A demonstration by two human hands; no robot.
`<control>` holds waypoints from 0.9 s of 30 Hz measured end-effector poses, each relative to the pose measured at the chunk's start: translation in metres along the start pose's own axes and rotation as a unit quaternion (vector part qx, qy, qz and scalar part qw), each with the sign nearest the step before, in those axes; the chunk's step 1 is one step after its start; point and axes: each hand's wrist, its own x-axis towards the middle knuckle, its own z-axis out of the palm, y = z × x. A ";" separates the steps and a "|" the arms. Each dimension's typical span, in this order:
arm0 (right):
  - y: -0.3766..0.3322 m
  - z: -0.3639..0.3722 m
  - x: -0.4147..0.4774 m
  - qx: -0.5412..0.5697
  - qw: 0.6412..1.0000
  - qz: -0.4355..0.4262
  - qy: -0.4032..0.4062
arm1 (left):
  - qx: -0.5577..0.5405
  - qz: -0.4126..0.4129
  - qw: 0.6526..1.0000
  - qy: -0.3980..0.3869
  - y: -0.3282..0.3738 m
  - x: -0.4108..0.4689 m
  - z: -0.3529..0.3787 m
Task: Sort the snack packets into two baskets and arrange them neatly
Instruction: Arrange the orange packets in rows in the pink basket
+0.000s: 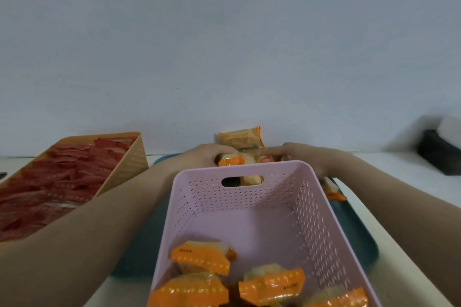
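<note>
Far to the left of the pink basket, the tan basket was packed with red packets in overlapping rows, so I judged that half of the sorting done. The pink basket itself, sitting on the teal tray, held only a few orange packets at its near end, with most of its floor bare. That half looked well short of finished, and nothing in it was lined up yet.

Both my forearms ran along the pink basket's sides and met just past its far rim. There my left hand had its fingers curled over an orange-ended packet. More loose packets lay behind that rim, left to gather. My right hand reached in from the right, fingers laid toward the same pile; whether they gripped anything I could not tell. One stray packet lay just off the basket's right wall.
</note>
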 end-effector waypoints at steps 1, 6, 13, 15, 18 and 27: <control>0.001 0.001 -0.003 0.051 0.999 0.014 0.012 | -0.013 -0.002 1.000 0.016 -0.003 -0.001 0.000; -0.006 -0.010 -0.022 0.236 0.967 0.031 0.085 | -0.046 0.046 0.995 0.080 -0.004 -0.005 -0.014; -0.041 -0.050 -0.059 0.317 0.918 -0.028 0.237 | -0.051 0.086 0.970 0.220 0.027 -0.036 -0.056; -0.054 -0.062 -0.073 0.349 0.899 -0.054 0.260 | -0.032 0.107 0.958 0.262 0.044 -0.051 -0.070; -0.080 -0.075 -0.093 0.373 0.878 -0.106 0.281 | -0.012 0.128 0.945 0.300 0.072 -0.078 -0.086; -0.134 -0.047 -0.116 0.558 0.769 -0.213 0.228 | -0.020 0.115 0.957 0.265 0.122 -0.132 -0.071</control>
